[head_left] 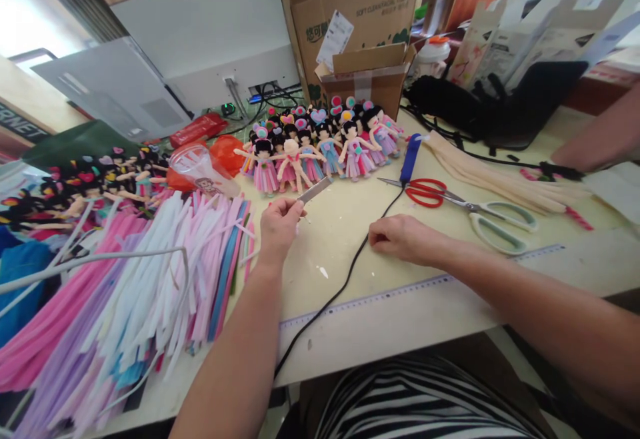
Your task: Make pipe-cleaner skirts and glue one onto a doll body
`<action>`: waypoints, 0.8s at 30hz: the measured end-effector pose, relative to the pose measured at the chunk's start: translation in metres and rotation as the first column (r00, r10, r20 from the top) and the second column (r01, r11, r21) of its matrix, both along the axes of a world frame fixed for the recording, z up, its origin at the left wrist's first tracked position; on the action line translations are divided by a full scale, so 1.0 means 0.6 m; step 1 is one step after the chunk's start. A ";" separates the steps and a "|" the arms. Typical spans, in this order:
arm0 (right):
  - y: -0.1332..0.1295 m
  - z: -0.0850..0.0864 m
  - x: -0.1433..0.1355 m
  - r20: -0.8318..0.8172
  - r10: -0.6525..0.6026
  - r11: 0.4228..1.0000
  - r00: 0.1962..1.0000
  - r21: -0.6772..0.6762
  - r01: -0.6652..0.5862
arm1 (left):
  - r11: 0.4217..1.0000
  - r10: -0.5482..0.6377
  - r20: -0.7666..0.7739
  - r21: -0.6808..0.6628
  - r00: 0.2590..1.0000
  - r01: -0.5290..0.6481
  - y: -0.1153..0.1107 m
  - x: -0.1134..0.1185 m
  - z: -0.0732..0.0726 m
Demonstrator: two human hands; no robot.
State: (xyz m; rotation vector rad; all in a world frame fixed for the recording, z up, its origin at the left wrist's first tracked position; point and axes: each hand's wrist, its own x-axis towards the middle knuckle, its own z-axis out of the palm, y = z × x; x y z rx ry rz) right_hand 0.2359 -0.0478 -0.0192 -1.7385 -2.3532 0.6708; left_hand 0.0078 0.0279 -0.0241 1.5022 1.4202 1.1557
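My left hand (281, 227) is closed in a pinch on a flat grey metal strip (315, 190), which points up and to the right over the table. A small pale bit shows under those fingers, too small to name. My right hand (395, 238) rests on the table with its fingers curled; whatever may be in them is hidden. Beside it runs the black cord (353, 266) of a blue tool (411, 158) that looks like a glue gun. Red-handled scissors (425, 192) and white-handled scissors (503, 224) lie beyond my right hand.
Dolls (325, 146) stand grouped in front of a cardboard box (367, 86), with more dolls (95, 189) at left. Coloured fuzzy stems (145, 279) fill the left side. Beige stems (490, 169) lie at right. A ruler strip (365, 302) runs along the front edge.
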 end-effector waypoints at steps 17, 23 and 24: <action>-0.035 0.146 0.042 -0.404 0.079 0.992 0.911 0.127 -0.030 | 0.997 0.012 0.041 -0.082 0.999 -0.009 0.006 -0.012 0.003; 0.101 0.279 0.128 -0.574 -0.099 0.686 0.813 0.552 0.474 | 0.986 -0.003 0.081 -0.164 0.997 0.017 0.019 -0.018 -0.019; 0.137 0.290 0.139 -0.567 -0.145 0.625 0.811 0.582 0.519 | 0.984 0.001 0.084 -0.175 0.996 0.014 0.021 -0.020 -0.020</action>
